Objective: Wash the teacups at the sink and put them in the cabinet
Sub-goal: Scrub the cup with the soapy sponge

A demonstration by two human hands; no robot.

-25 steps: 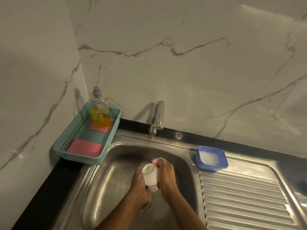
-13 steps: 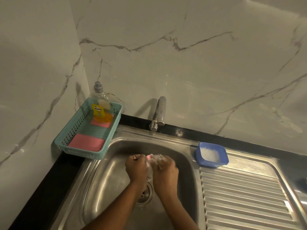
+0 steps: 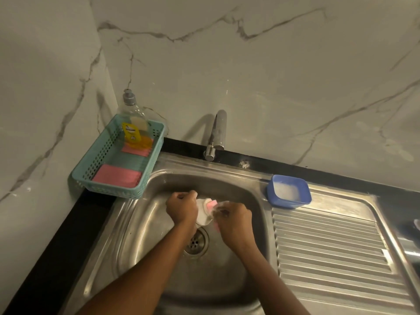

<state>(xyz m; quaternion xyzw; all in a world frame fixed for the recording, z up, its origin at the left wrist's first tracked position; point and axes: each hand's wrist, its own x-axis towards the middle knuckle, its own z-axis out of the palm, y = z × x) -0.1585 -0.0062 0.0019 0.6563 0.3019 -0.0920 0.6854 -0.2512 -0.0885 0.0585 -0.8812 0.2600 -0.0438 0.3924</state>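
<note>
Over the steel sink basin (image 3: pixel 141 223), my left hand (image 3: pixel 181 209) grips a white teacup (image 3: pixel 202 215), which is mostly hidden between both hands. My right hand (image 3: pixel 234 220) holds a pink sponge (image 3: pixel 212 203) against the cup, with foam on the fingers. Both hands hover just above the drain (image 3: pixel 196 242). The tap (image 3: pixel 216 135) stands behind the basin, and no water shows under it.
A teal basket (image 3: pixel 91 180) at the left rear holds a dish soap bottle (image 3: pixel 135 123) and pink sponges (image 3: pixel 117 178). A blue tub (image 3: pixel 288 192) with soapy liquid sits on the ribbed drainboard (image 3: pixel 329 246). Marble walls close in behind and to the left.
The cup was held up with its base showing; it has since been turned and lowered between my hands, and my right hand has shifted with the sponge onto it.
</note>
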